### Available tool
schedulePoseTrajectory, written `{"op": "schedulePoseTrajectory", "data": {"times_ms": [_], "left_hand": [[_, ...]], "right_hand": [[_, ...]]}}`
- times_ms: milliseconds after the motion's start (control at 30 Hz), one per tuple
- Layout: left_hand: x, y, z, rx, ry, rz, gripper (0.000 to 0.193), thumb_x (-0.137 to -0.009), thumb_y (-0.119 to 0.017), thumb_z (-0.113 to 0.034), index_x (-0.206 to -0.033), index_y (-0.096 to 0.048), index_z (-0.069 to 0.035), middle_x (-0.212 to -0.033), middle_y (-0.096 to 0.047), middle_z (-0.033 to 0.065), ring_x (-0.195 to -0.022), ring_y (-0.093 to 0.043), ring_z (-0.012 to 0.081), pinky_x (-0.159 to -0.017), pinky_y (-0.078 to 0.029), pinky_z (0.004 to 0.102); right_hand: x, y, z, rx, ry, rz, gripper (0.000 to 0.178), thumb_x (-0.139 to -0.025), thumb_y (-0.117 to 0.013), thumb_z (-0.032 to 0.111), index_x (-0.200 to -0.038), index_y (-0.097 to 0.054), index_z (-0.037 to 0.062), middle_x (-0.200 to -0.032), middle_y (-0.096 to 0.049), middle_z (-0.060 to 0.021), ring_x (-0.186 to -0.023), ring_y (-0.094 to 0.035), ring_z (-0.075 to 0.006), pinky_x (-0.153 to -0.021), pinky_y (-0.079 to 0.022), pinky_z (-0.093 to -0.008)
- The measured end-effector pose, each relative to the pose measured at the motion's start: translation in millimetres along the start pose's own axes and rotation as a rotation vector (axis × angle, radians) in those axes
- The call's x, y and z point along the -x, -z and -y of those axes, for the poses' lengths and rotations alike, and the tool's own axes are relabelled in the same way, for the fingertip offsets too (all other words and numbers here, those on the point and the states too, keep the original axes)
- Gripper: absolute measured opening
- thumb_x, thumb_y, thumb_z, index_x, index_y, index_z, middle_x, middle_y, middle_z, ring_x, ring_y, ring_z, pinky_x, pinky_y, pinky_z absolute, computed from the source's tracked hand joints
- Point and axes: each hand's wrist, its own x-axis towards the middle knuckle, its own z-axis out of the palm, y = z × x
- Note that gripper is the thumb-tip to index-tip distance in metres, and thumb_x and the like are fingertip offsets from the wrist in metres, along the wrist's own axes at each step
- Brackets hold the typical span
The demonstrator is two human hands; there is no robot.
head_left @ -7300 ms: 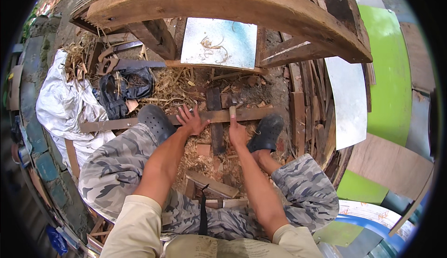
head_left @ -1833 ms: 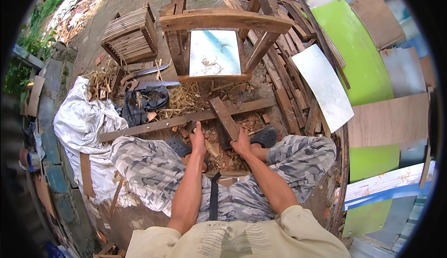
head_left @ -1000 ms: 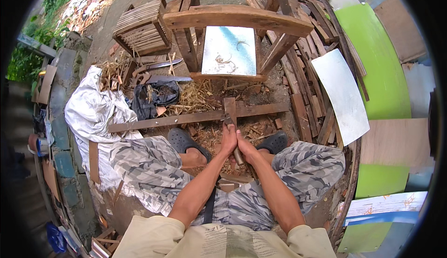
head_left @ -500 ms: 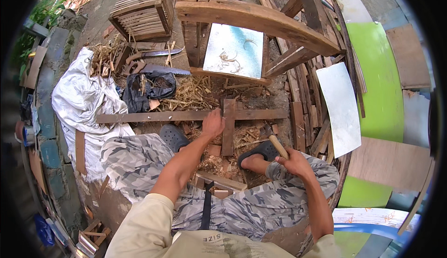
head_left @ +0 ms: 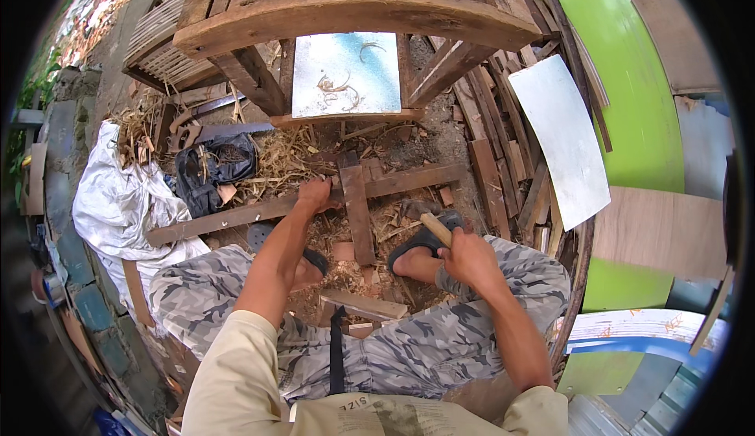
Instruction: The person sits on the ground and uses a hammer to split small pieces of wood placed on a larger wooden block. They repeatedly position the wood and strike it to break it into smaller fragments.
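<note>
the left hand (head_left: 314, 195) presses down, fingers curled, on a long wooden batten (head_left: 299, 204) beside the short upright plank (head_left: 358, 214) crossing it. the right hand (head_left: 469, 257), at four o'clock from the plank, is closed around a wooden handle (head_left: 435, 228) (its head is hidden). straw and shavings (head_left: 283, 161) lie at eleven o'clock.

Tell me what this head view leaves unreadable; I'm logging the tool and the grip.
- Right hand: closed round a wooden handle; the tool's head is hidden behind the hand.
- Left hand: on the long plank beside the upright wooden piece; fingertips are hidden under the hand.
- Left foot: hidden by the forearm.
</note>
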Motion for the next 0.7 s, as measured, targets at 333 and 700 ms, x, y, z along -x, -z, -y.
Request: {"op": "schedulePoseTrajectory", "data": {"times_ms": [333, 700], "left_hand": [[38.2, -52.8, -15.9, -0.1, 0.026, -0.505, 0.04, -0.079, -0.064, -0.012, -0.117, -0.057, -0.007, -0.115, -0.057, 0.0142, -0.114, -0.054, 0.0309, -0.09, -0.047, 0.047], [51.7, -50.9, -26.9, -0.084, 0.031, -0.478, 0.034, -0.079, -0.063, -0.011, -0.111, -0.056, -0.006, -0.113, -0.058, 0.0132, -0.112, -0.056, 0.0316, -0.087, -0.049, 0.047]], "right_hand": [[4.6, -5.4, -8.5, 0.001, -0.015, -0.04, 0.037, -0.084, -0.069, 0.029, -0.095, -0.061, -0.0055, -0.083, -0.068, -0.0259, -0.082, -0.068, -0.0418, -0.075, -0.054, -0.0487], [7.8, -5.3, -16.3, -0.037, -0.025, -0.077, 0.038, -0.084, -0.069, 0.03, -0.094, -0.062, -0.0059, -0.087, -0.067, -0.0276, -0.087, -0.066, -0.0424, -0.077, -0.051, -0.0498]]}}
